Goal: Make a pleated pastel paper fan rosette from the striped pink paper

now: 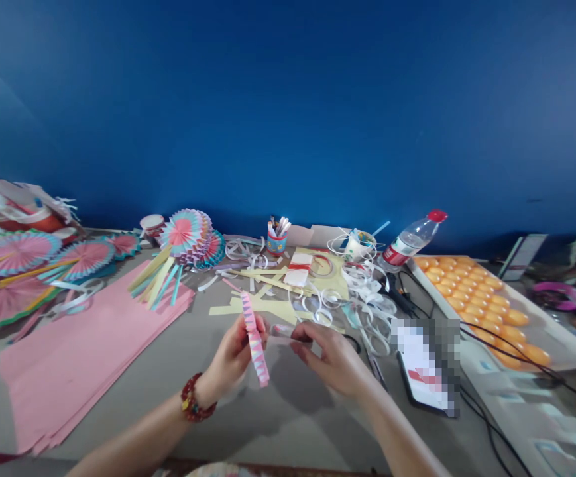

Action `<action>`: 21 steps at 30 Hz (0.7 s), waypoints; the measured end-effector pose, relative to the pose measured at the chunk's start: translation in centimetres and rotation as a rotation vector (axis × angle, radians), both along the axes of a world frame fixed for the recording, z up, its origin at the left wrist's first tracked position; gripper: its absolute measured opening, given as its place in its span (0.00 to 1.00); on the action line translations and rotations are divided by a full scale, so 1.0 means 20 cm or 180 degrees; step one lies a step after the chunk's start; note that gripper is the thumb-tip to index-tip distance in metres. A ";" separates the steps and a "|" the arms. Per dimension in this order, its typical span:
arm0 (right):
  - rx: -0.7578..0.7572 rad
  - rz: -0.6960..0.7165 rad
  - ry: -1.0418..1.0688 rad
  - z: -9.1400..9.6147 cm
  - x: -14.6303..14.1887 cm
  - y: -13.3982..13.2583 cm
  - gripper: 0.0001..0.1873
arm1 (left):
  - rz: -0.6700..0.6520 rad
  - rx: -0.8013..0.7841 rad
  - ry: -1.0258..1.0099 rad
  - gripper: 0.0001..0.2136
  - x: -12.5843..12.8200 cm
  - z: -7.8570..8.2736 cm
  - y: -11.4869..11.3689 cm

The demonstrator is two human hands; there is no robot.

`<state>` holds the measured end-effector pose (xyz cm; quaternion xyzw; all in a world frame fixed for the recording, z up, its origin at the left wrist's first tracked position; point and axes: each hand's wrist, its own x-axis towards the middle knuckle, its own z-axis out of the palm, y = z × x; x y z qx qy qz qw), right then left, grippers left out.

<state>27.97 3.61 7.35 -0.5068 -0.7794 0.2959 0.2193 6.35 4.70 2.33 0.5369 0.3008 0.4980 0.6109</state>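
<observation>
My left hand (232,358) is closed round a folded, accordion-pleated paper strip (254,339) in pink, blue and white, held upright above the grey table (278,411). A beaded bracelet (191,399) sits on that wrist. My right hand (328,356) pinches a small stick-like thing (282,329), perhaps a glue stick, whose tip points at the strip. Both hands hover near the table's middle front.
Pink paper sheets (79,351) lie at left, with finished paper fans (183,235) behind them. Yellow paper and white curled strips (367,305) litter the middle. A water bottle (411,240), a tray of orange balls (481,298), a phone (424,368) and cables lie at right.
</observation>
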 end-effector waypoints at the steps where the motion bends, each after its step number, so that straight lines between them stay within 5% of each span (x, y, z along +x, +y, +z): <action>1: -0.0035 -0.0017 -0.0024 0.00 0.00 0.00 0.04 | 0.0014 0.0033 0.0055 0.06 0.00 0.01 0.00; 13: -0.0096 -0.0457 0.0469 -0.04 -0.02 -0.01 0.06 | 0.0033 0.0672 0.0389 0.05 -0.03 0.00 0.01; 21: 0.0010 -0.0607 0.0684 -0.08 -0.03 -0.02 0.06 | 0.0003 0.0213 0.0338 0.07 -0.02 -0.02 -0.01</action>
